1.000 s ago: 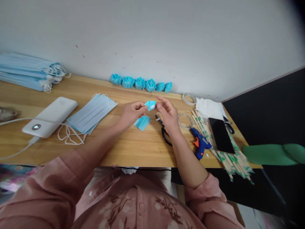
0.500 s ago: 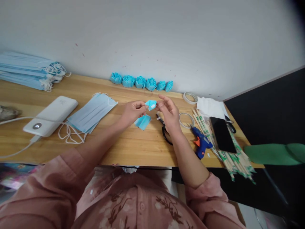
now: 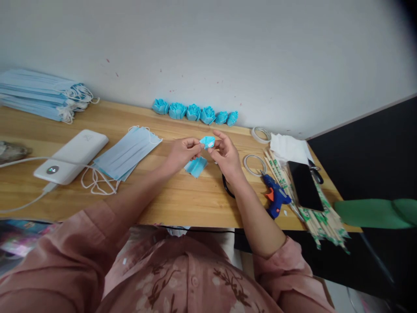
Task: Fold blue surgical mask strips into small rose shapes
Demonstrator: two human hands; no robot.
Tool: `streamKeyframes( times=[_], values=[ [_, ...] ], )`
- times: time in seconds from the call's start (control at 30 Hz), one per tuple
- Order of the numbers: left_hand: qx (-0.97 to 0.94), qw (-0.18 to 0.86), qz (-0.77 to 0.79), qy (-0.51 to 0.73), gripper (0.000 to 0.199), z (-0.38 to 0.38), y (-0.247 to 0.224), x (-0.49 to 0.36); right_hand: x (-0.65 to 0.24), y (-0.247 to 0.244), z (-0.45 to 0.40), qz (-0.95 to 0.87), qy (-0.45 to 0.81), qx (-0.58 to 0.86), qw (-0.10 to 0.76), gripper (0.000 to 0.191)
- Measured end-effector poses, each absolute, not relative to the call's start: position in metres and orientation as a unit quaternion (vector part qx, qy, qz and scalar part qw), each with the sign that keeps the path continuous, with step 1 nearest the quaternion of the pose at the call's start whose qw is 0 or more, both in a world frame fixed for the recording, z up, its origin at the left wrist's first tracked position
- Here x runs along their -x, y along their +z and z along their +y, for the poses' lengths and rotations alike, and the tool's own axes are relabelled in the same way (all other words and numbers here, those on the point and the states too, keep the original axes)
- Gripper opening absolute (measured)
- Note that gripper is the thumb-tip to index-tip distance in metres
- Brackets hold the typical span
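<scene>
Between my hands is a small folded blue petal piece [image 3: 206,141] with a white patch on its face. My left hand [image 3: 185,152] pinches its left edge between thumb and fingers. Around its right side, my right hand [image 3: 227,158] has the thumb and fingers closed on the edge. Just below lie flat blue mask pieces [image 3: 196,167] on the wooden table [image 3: 182,200]. Black-handled scissors [image 3: 227,187] are partly hidden under my right hand and wrist. A row of several blue flowers [image 3: 193,112] stands along the wall behind.
On the left are a mask stack [image 3: 39,93], a white power bank [image 3: 71,156] with its cable, and loose masks [image 3: 127,152]. To the right lie tape rolls [image 3: 255,165], a blue glue gun [image 3: 276,195], wrapped chopsticks [image 3: 321,224], a phone [image 3: 304,184] and white tissue [image 3: 288,147].
My right hand has moved slightly left and closed in on the blue piece, its fingers now at the right edge. The left hand keeps its pinch. The view has shifted a little.
</scene>
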State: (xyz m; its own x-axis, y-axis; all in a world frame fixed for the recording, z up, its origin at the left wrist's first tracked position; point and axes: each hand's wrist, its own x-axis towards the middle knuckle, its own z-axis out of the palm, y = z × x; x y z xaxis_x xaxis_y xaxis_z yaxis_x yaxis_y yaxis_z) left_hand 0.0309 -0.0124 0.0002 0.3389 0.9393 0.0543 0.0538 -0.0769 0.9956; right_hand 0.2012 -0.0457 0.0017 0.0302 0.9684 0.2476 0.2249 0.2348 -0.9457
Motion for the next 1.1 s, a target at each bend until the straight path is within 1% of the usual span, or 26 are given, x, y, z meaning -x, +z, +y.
streamKeyframes(
  times=[0.17,0.3,0.53,0.73,1.1],
  values=[
    [-0.621,0.538,0.409,0.397,0.026,-0.016,0.010,-0.031,-0.203,0.006,-0.047,-0.591,0.363,0.504,0.515,0.059],
    [-0.648,0.514,0.419,0.374,0.024,-0.019,0.017,-0.032,-0.206,0.009,-0.048,-0.595,0.376,0.497,0.508,0.058],
    [-0.694,0.467,0.420,0.351,0.018,-0.021,0.016,-0.033,-0.207,0.009,-0.049,-0.626,0.355,0.507,0.474,0.049],
    [-0.690,0.464,0.420,0.363,0.018,-0.021,0.017,-0.032,-0.207,0.013,-0.050,-0.633,0.352,0.503,0.471,0.045],
    [-0.699,0.466,0.405,0.361,0.017,-0.020,0.013,-0.032,-0.206,0.014,-0.050,-0.626,0.364,0.506,0.470,0.045]
  ],
)
